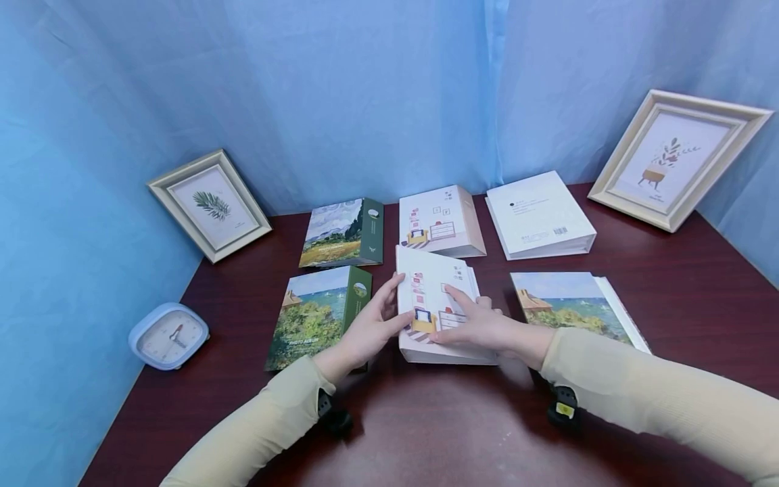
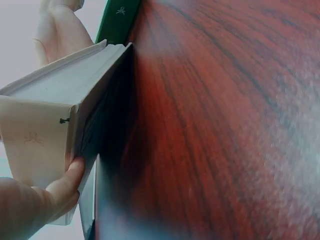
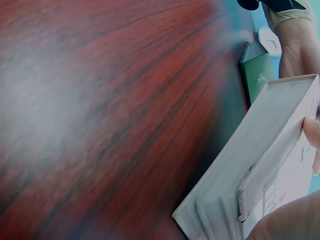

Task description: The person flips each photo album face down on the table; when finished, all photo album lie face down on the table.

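Note:
A thick white photo album (image 1: 431, 297) with a drawn room on its cover is at the middle of the table, its page edges (image 3: 285, 107) facing the near side. My left hand (image 1: 372, 325) grips its left side, thumb on the cover; in the left wrist view, fingers (image 2: 65, 187) wrap the spine. My right hand (image 1: 477, 323) holds the right side, with index finger and thumb on the cover and the other fingers at the right edge. A dark shadow lies beneath the album. Left of it lies a green-spined photo album (image 1: 316, 311) with a seaside painting.
Behind lie a landscape album (image 1: 335, 233), another room-drawing album (image 1: 435, 220) and a white album (image 1: 541, 216) with a barcode. A second seaside album (image 1: 572, 301) lies right, partly behind my forearm. Picture frames (image 1: 213, 203) stand at both back corners; an alarm clock (image 1: 169, 336) stands left.

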### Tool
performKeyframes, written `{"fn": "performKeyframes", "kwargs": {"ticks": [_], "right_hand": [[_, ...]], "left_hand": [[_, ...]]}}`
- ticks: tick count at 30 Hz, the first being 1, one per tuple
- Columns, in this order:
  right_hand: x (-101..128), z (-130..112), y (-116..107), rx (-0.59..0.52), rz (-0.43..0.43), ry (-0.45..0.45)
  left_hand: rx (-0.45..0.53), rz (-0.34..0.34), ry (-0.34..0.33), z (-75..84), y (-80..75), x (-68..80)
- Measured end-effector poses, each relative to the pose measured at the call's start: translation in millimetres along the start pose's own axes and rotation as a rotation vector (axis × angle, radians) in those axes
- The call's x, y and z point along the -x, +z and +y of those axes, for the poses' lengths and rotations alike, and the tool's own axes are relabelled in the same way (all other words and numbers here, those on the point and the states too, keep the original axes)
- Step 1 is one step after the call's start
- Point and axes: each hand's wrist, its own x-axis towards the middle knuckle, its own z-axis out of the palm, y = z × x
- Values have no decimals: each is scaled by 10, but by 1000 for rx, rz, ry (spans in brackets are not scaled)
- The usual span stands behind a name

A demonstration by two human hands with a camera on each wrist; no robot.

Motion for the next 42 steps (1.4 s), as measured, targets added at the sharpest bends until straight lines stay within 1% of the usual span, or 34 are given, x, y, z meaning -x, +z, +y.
{"fn": "performKeyframes", "kwargs": {"ticks": [4,9,11,16,19,22,26,28,32,39,42], "right_hand": [[-30,-46,47,-73,-14,-9],[-59,-104,97,-206,-61,-26],[-69,-123,107,-239,-79,-38],[-86,-148,126,-296,-123,-95],[-102,-145,147,-368,-163,-137],[-126,-131,165,-451,-209,-177],[-157,-122,176,-551,-263,-203],[-166,-118,175,-595,-294,-202],[-162,-116,167,-633,-331,-199],[-143,-160,98,-591,-306,-197],[-125,-176,50,-621,-322,-199]], "left_hand": [[-85,54,11,50,-46,47],[-131,97,10,137,-102,125],[-157,115,1,184,-122,156],[-266,156,-13,324,-163,229],[-324,169,3,393,-174,260],[-376,188,40,437,-171,284],[-393,219,67,494,-145,311],[-377,223,72,527,-124,320],[-371,210,95,569,-95,330],[-427,200,138,598,-70,312],[-438,191,153,626,-42,298]]}}
